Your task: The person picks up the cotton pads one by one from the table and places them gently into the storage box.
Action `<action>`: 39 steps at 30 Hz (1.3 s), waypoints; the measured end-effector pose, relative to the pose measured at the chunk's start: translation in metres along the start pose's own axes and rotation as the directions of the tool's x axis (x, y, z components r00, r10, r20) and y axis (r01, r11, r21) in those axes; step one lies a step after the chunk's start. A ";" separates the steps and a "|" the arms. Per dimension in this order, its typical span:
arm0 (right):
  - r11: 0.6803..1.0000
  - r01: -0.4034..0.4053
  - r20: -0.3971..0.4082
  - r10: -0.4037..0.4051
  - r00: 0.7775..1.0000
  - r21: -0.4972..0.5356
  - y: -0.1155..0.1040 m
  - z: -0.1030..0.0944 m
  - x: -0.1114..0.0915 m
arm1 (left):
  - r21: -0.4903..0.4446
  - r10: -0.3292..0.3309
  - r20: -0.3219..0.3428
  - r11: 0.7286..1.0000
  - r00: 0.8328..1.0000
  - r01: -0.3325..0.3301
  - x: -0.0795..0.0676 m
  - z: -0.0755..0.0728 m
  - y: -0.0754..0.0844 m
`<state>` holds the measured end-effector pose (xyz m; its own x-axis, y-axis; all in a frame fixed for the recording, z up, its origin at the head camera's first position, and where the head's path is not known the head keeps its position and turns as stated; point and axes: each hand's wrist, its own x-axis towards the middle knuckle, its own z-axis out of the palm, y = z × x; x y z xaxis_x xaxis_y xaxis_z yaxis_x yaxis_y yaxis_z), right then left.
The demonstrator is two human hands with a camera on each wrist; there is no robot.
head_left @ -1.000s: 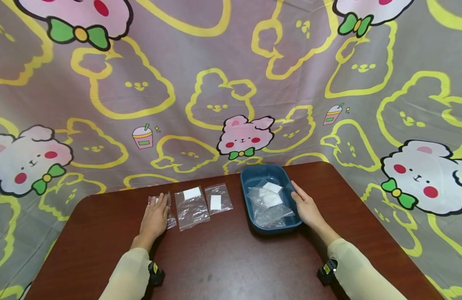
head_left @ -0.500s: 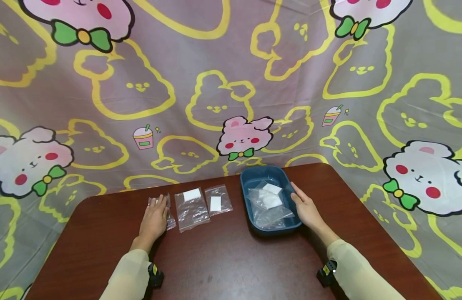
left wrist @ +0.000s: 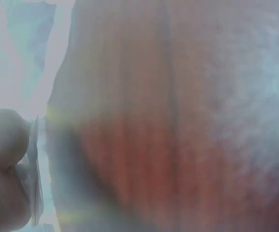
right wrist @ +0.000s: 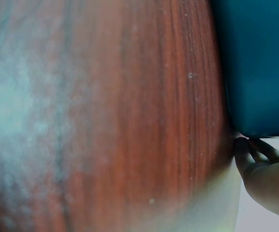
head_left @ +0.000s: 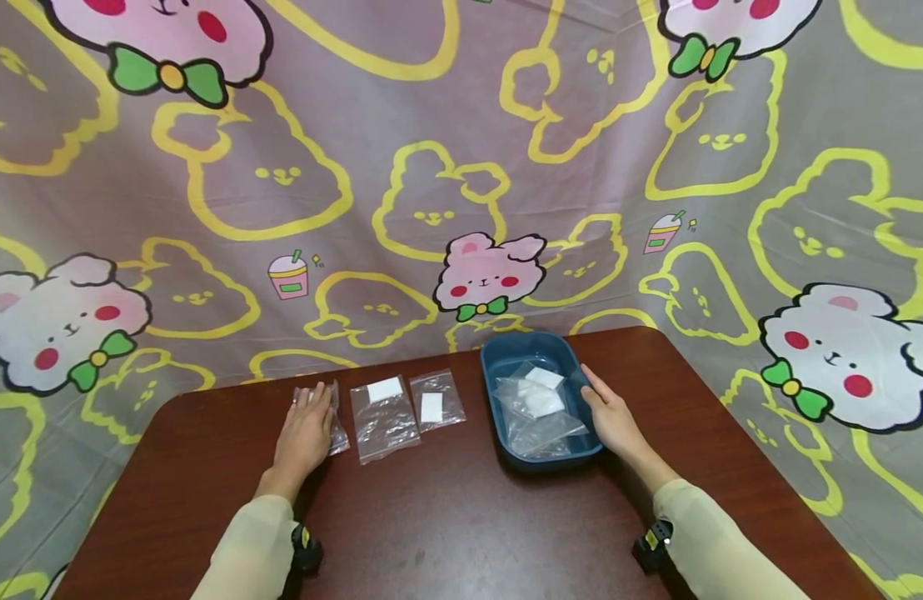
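My left hand (head_left: 304,429) lies flat, fingers straight, on a clear plastic zip bag (head_left: 338,433) at the table's back left. It hides most of that bag. In the left wrist view, a bag edge (left wrist: 36,179) shows beside the fingertips (left wrist: 6,140). My right hand (head_left: 617,421) holds the right rim of a blue plastic basin (head_left: 499,433), thumb at the rim and fingers outside. The right wrist view shows the fingers (right wrist: 245,154) against the basin's wall (right wrist: 262,67). Several clear bags (head_left: 540,408) with white contents lie inside the basin.
Between left hand and basin lie two clear zip bags, a larger bag (head_left: 386,423) and a smaller bag (head_left: 448,387), each with a white rectangle. The brown table (head_left: 461,517) meets a patterned cloth (head_left: 356,208) at the back and right.
My left hand has shifted slightly left, and the bag under it has moved a little too. The right hand and the basin stay put.
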<state>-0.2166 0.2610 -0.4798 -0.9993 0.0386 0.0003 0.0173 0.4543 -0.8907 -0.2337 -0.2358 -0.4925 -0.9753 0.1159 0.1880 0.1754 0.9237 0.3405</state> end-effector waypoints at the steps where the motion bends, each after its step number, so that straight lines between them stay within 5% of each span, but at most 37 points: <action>1: 1.000 -0.002 0.001 0.002 1.000 0.000 0.000 0.000 0.000 | 0.004 0.006 -0.006 1.000 1.000 -0.005 0.001 -0.003 0.000; 29: 1.000 -0.013 0.016 0.013 1.000 0.005 -0.004 -0.001 -0.003 | 0.029 0.114 -0.103 0.993 0.988 -0.112 0.030 -0.095 0.032; 39: 1.000 0.008 -0.001 -0.008 1.000 0.003 -0.001 0.000 -0.001 | 0.037 0.099 -0.102 0.995 0.990 -0.095 0.032 -0.110 0.030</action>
<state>-0.2153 0.2607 -0.4784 -0.9993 0.0358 0.0079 0.0092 0.4518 -0.8921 -0.2445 -0.2443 -0.3747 -0.9344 0.1684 0.3139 0.2624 0.9213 0.2870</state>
